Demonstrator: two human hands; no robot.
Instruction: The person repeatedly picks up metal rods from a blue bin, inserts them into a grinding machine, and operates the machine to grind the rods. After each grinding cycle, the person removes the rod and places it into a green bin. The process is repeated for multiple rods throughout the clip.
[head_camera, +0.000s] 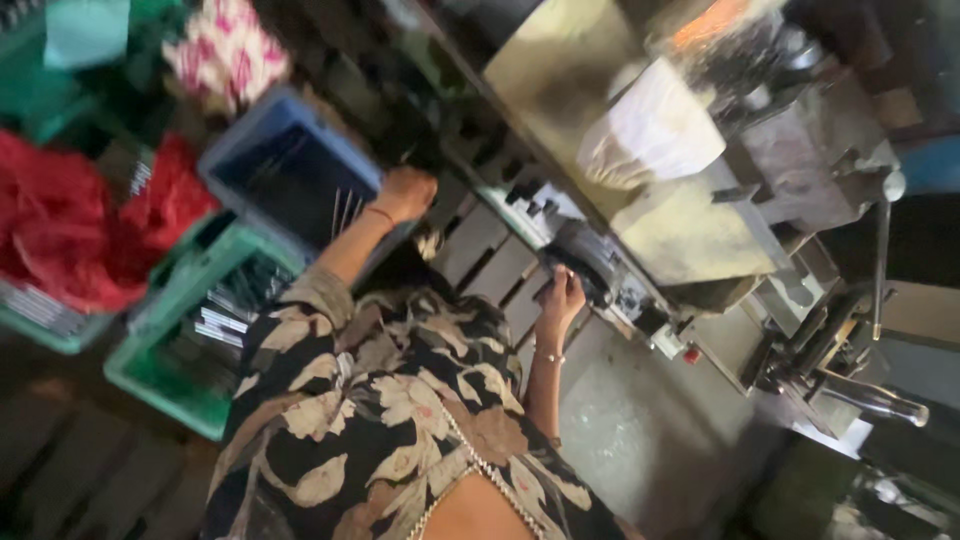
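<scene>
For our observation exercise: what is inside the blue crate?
A few thin pale rods lean inside the blue crate; the rest of its interior is too dark to tell. Another person's hand covers its right corner.

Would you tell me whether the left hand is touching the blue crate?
Touching. The head view shows the left hand resting on the near rim of the blue crate, with no gap visible between them, though the picture is blurred.
</scene>
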